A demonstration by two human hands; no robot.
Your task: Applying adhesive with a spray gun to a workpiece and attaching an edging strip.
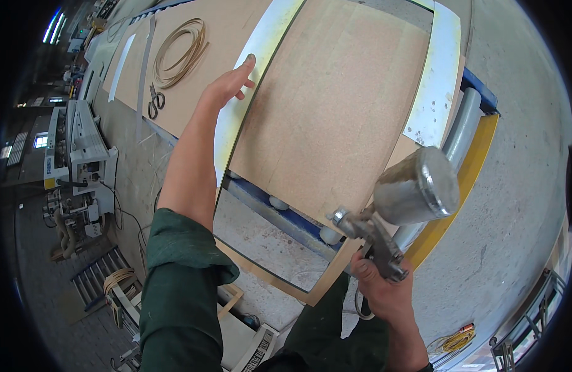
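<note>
My right hand is closed around the handle of a metal spray gun, with a dull silver cup on it. The gun's nozzle points left, above the near right corner of a wooden frame. My left hand is over the frame's left side, at a white strip with yellowish edges. Its thumb stands out and the fingers are partly bent, holding nothing visible; whether it touches the strip I cannot tell. Another white, stained strip lies along the right side. A brown board lies beneath the frame.
Left of the frame, a coil of thin edging and scissors lie on another board. Under the work runs a blue roller stand with a yellow side rail. A yellow cable lies on the floor. Machinery stands left.
</note>
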